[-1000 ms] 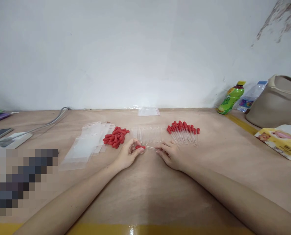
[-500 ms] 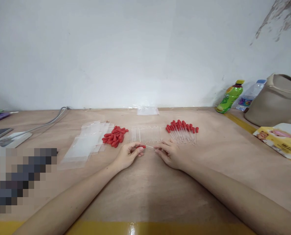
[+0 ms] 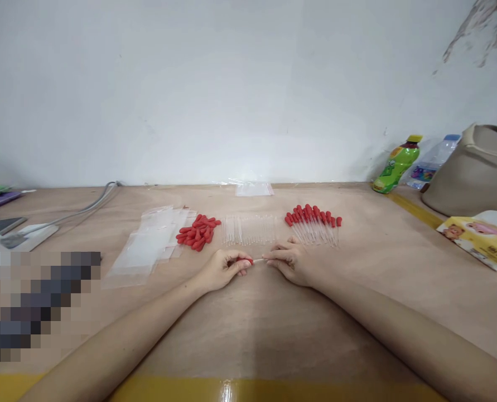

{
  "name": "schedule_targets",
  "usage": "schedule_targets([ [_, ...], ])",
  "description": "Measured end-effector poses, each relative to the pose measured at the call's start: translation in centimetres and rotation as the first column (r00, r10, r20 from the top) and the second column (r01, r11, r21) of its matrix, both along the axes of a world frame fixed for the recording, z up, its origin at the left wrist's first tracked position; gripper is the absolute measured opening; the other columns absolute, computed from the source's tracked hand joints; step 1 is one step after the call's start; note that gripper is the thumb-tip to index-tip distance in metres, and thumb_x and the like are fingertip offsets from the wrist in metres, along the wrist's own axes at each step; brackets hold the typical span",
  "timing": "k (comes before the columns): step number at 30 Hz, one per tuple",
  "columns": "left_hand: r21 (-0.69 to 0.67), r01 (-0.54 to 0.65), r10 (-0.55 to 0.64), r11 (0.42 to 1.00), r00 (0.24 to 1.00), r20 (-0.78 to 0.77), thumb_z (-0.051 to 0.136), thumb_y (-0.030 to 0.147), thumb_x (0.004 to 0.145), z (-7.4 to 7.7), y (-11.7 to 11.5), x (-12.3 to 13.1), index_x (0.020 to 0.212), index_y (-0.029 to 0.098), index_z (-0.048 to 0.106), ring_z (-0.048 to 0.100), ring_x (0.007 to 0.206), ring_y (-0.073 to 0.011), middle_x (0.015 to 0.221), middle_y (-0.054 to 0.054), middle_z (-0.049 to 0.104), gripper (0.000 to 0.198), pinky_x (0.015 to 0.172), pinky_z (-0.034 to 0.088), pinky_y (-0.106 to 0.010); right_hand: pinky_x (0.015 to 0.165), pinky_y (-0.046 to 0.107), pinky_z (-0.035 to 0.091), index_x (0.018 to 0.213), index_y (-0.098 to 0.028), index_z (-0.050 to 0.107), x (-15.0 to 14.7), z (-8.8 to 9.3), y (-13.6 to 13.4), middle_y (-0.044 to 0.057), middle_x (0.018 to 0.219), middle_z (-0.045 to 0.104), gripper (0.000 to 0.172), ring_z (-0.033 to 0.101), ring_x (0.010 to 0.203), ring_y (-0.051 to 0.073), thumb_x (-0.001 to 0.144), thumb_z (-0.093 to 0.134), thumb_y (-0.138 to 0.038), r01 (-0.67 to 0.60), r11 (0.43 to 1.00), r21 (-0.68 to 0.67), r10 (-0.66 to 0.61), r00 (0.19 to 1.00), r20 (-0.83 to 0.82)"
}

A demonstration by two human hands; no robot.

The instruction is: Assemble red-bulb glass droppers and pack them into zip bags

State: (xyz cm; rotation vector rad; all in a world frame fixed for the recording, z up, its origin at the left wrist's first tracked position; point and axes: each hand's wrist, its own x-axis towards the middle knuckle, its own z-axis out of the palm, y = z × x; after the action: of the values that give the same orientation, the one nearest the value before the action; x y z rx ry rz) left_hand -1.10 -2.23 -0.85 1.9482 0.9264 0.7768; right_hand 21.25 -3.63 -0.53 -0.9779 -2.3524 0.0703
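Observation:
Between thumb and fingers, my left hand (image 3: 227, 269) pinches a red rubber dropper bulb (image 3: 250, 261). A thin clear glass dropper tube (image 3: 260, 261) runs from the bulb to my right hand (image 3: 289, 261), which grips its other end. How deep the tube sits in the bulb is hidden by my fingers. Beyond my hands lies a row of clear tubes (image 3: 248, 230). Loose red bulbs (image 3: 198, 231) are heaped to its left. On its right, several droppers with red bulbs fitted (image 3: 313, 218) lie fanned out.
Clear plastic bags (image 3: 143, 245) overlap left of the bulb heap, and another small bag (image 3: 254, 190) lies by the wall. A cable (image 3: 87, 207) and phone (image 3: 8, 225) are far left. At right stand a green bottle (image 3: 396, 167), a clear bottle (image 3: 434, 162), a beige bag (image 3: 469, 173) and a yellow packet (image 3: 478, 240).
Both hands have come slightly lower in the picture, holding the bulb and tube. Less of the tube shows between my hands, and the view has shifted a little.

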Motion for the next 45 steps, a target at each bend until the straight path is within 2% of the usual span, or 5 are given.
schedule_targets([
  [7,0.123,-0.054,0.064,0.991,0.995,-0.077,0.054,0.034,0.08,0.0,-0.1,0.1,0.088,0.016,0.065,0.061,0.06,-0.013,0.068,-0.002,0.065,0.023,0.057,0.049,-0.023,0.067,0.03,0.03,0.089,-0.023,0.066,-0.5,0.6,-1.0,0.003,0.076,0.063,0.022,0.052,0.066,0.012,0.086,0.044,-0.024,0.093,0.988,0.127,-0.101,0.993,0.063],
  [15,0.181,-0.051,0.066,0.982,0.995,-0.077,0.056,0.032,0.079,-0.2,0.2,-0.1,0.094,0.019,0.064,0.062,0.078,-0.0156,0.089,-0.003,0.068,0.021,0.071,0.049,-0.026,0.065,0.023,0.041,0.086,-0.018,0.059,0.0,1.1,-0.9,0.003,0.081,0.061,0.012,0.055,0.073,0.013,0.083,0.047,-0.02,0.06,0.993,-0.099,-0.069,0.994,-0.086],
  [22,0.204,-0.066,0.089,0.977,0.991,-0.105,0.056,0.031,0.079,0.1,-0.2,0.1,0.09,0.017,0.066,0.061,0.068,-0.0132,0.08,-0.002,0.068,0.02,0.062,0.048,-0.023,0.067,0.025,0.043,0.081,-0.017,0.057,-0.5,-0.1,-0.4,0.004,0.076,0.059,0.015,0.053,0.072,0.013,0.085,0.042,-0.018,-0.038,0.998,-0.05,0.029,0.986,-0.161],
  [32,0.256,-0.042,0.081,0.966,0.986,-0.144,0.056,0.029,0.079,0.1,-0.2,0.1,0.091,0.017,0.066,0.061,0.069,-0.013,0.084,-0.002,0.069,0.019,0.063,0.049,-0.023,0.065,0.027,0.04,0.08,-0.014,0.059,-1.0,-0.7,-0.1,0.006,0.073,0.058,0.021,0.049,0.067,0.014,0.086,0.04,-0.019,-0.032,0.997,0.077,0.039,0.995,-0.097],
  [45,0.29,-0.002,0.042,0.957,0.99,-0.133,0.055,0.027,0.08,-0.1,-0.3,0.1,0.095,0.018,0.064,0.063,0.08,-0.0149,0.091,-0.003,0.068,0.019,0.072,0.052,-0.026,0.068,0.025,0.038,0.074,-0.015,0.06,-1.2,0.2,-0.5,0.005,0.073,0.059,0.021,0.051,0.072,0.014,0.086,0.043,-0.02,0.0,0.999,-0.033,0.002,0.998,0.064],
])
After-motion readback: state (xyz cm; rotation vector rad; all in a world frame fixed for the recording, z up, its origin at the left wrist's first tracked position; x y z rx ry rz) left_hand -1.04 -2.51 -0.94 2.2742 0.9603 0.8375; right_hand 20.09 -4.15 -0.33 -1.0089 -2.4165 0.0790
